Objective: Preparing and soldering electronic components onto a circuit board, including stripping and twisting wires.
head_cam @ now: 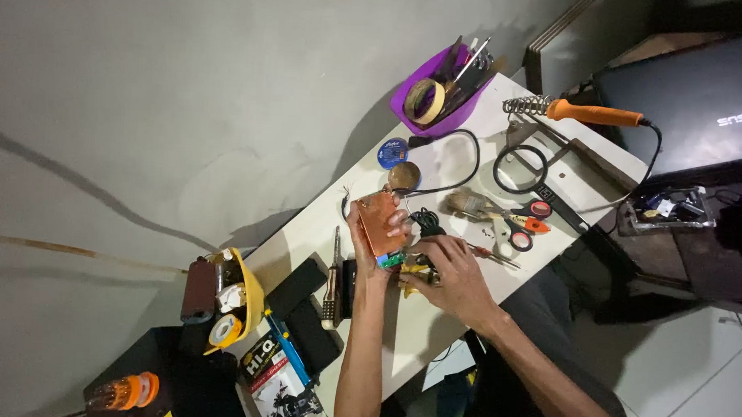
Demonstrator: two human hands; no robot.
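A flat, copper-orange circuit board (379, 223) sits near the middle of the frame, lifted off the white worktop (438, 166) and tilted, its bare copper face turned up. It is roughly rectangular, with a green terminal block (391, 259) at its lower end. Thin dark wires trail from its upper left corner. Just lower right of it lies a small yellow-handled tool (413, 273), partly hidden.

the left hand (376, 228) is raised at the end of a bare forearm stretched straight up the view, its fingers (397, 224) curled closed in a grip. the right hand (453, 273) is brought in from the right, palm down, fingers bent, just beside it.
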